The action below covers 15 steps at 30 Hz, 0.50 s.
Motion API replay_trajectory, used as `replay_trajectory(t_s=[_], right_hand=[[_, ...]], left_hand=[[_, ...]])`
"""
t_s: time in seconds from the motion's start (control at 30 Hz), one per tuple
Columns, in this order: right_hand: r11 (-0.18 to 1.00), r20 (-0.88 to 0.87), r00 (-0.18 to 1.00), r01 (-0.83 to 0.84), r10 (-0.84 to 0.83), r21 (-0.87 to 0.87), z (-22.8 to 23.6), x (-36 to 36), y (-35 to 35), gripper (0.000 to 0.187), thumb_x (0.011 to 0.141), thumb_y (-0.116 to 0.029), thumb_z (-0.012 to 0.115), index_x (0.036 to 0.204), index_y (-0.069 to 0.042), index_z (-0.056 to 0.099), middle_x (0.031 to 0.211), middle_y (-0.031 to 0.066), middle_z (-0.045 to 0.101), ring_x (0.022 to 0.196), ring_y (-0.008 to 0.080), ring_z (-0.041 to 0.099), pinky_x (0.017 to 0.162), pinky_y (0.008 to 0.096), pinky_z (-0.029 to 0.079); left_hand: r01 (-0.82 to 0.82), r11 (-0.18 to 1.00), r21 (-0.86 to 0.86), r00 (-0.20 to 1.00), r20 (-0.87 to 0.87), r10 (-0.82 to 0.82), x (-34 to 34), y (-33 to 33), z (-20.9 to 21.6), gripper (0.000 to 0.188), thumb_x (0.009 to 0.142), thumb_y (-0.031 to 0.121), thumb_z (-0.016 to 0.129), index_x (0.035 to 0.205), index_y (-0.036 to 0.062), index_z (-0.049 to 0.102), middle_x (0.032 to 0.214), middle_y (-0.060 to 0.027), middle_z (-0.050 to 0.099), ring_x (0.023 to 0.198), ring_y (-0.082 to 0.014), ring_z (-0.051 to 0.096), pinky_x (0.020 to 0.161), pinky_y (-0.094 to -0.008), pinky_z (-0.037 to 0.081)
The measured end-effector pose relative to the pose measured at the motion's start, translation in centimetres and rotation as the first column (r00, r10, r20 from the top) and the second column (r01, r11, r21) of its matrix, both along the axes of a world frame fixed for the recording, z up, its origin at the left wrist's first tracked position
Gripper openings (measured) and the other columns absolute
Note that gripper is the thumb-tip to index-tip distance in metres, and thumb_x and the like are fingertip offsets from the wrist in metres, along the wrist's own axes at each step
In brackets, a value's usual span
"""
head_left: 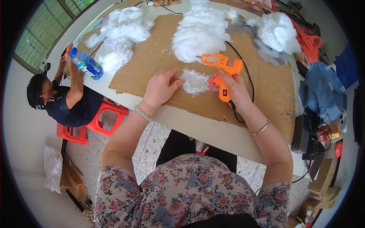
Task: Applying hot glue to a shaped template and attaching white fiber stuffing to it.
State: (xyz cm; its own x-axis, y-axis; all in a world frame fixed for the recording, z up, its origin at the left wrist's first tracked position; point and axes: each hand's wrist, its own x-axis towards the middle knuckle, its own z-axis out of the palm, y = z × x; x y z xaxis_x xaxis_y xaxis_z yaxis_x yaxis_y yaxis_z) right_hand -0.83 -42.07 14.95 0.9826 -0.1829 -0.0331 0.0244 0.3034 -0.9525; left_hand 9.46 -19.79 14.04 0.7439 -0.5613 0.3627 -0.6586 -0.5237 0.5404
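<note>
My right hand [236, 89] grips an orange hot glue gun [225, 84] by its handle. The gun's nozzle points left, and its black cord drops from the bottom of the handle. Between my hands a small white fringed piece [194, 81] lies on brown cardboard [152, 57]. My left hand [161, 87] has its thumb and fingers closed at the left edge of this piece. Fingers of my right hand reach its right edge. Just beyond the gun's nozzle rises a large pile of white fringed material [198, 34].
More white fringe lies in heaps at left [127, 34] and right [278, 33]. A blue-capped bottle [88, 65] stands by the table's left edge, near a seated person [68, 89] holding something orange. Blue cloth [323, 89] and a black box [301, 133] are at right. Red stools [108, 116] stand at left.
</note>
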Motion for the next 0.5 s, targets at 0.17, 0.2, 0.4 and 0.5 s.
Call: replay_trajectory(t_s=[0.17, 0.2, 0.4, 0.5], right_hand=[[0.991, 0.041, 0.995, 0.081, -0.085, 0.108, 1.2, -0.4, -0.4, 0.024, 0.096, -0.020, 0.046, 0.110, -0.001, 0.050, 0.094, 0.0089, 0.058, 0.090, 0.0205, 0.061, 0.080, 0.0406, 0.056], [0.994, 0.062, 0.995, 0.071, -0.077, 0.087, 1.6, -0.4, -0.5, 0.025, 0.096, -0.020, 0.047, 0.112, -0.001, 0.050, 0.094, 0.0091, 0.058, 0.091, 0.0205, 0.061, 0.081, 0.0409, 0.055], [1.000, 0.026, 1.000, 0.006, -0.005, -0.023, -0.7, 0.4, -1.2, 0.028, 0.096, -0.022, 0.048, 0.114, 0.000, 0.050, 0.095, 0.0091, 0.058, 0.088, 0.0209, 0.061, 0.081, 0.0400, 0.055], [1.000, 0.034, 0.999, 0.000, -0.001, 0.030, -0.3, 0.5, -1.1, 0.027, 0.096, -0.023, 0.050, 0.109, 0.000, 0.053, 0.094, 0.0090, 0.060, 0.084, 0.0193, 0.063, 0.078, 0.0352, 0.055]], left_hand=[[0.041, 0.983, 0.177, 0.969, 0.233, -0.083, 0.2, -0.9, -0.2, 0.036, 0.077, 0.019, 0.071, 0.108, 0.0019, 0.063, 0.080, -0.0098, 0.062, 0.072, -0.0245, 0.060, 0.067, -0.0343, 0.049], [0.043, 0.985, 0.170, 0.971, 0.226, -0.081, 0.3, -0.6, -0.2, 0.036, 0.076, 0.019, 0.071, 0.108, 0.0025, 0.063, 0.079, -0.0096, 0.062, 0.072, -0.0243, 0.060, 0.067, -0.0349, 0.049], [0.036, 0.982, 0.186, 0.992, 0.111, -0.057, 0.3, -1.6, 0.7, 0.036, 0.074, 0.021, 0.071, 0.105, 0.0042, 0.065, 0.080, -0.0095, 0.062, 0.076, -0.0258, 0.060, 0.069, -0.0369, 0.049], [0.014, 0.970, 0.241, 1.000, 0.013, -0.017, 0.5, -1.9, 1.4, 0.036, 0.074, 0.021, 0.070, 0.105, 0.0036, 0.065, 0.082, -0.0103, 0.064, 0.077, -0.0252, 0.061, 0.070, -0.0356, 0.050]])
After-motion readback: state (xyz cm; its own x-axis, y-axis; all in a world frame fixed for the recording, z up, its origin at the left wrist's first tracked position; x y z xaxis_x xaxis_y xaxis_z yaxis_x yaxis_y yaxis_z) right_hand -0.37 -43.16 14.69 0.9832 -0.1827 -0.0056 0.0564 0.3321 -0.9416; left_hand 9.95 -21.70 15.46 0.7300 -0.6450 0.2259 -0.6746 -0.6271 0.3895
